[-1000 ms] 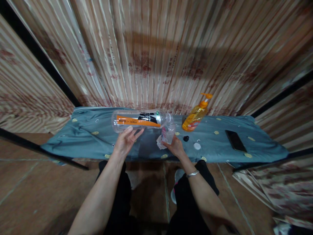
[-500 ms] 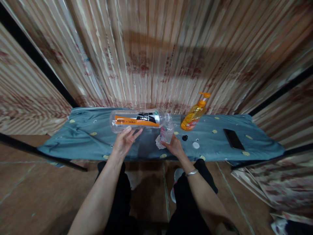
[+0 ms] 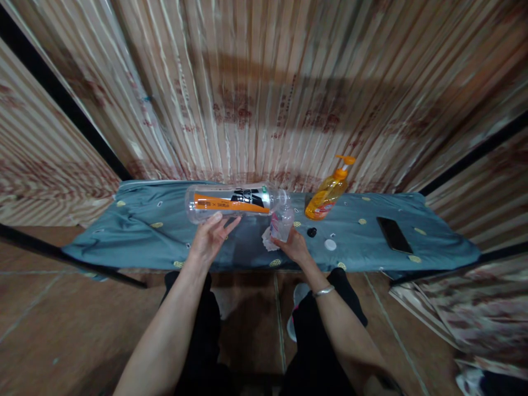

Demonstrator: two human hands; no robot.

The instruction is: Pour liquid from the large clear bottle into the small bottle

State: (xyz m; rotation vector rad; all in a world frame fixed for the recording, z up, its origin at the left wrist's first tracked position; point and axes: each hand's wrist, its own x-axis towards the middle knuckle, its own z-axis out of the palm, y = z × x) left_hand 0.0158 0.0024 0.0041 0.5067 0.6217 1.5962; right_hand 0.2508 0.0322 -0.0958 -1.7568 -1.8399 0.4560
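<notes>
My left hand (image 3: 209, 242) is closed around the lower side of a large clear plastic bottle (image 3: 231, 203) with an orange, silver and black label. The bottle is held on its side, its neck pointing right. My right hand (image 3: 293, 243) grips a smaller clear plastic bottle (image 3: 284, 223) with a pinkish mark. The large bottle's mouth meets the top of the smaller one; whether they touch cannot be made out. Crumpled white tissue (image 3: 269, 241) shows beside my right fingers. Any liquid in either bottle is too faint to see.
An orange pump bottle (image 3: 325, 195) stands behind my right hand. A small black cap (image 3: 312, 232), a white cap (image 3: 330, 245) and a phone (image 3: 394, 235) lie on the teal cloth (image 3: 136, 231). Black poles (image 3: 70, 99) and a draped curtain (image 3: 256, 110) frame the table.
</notes>
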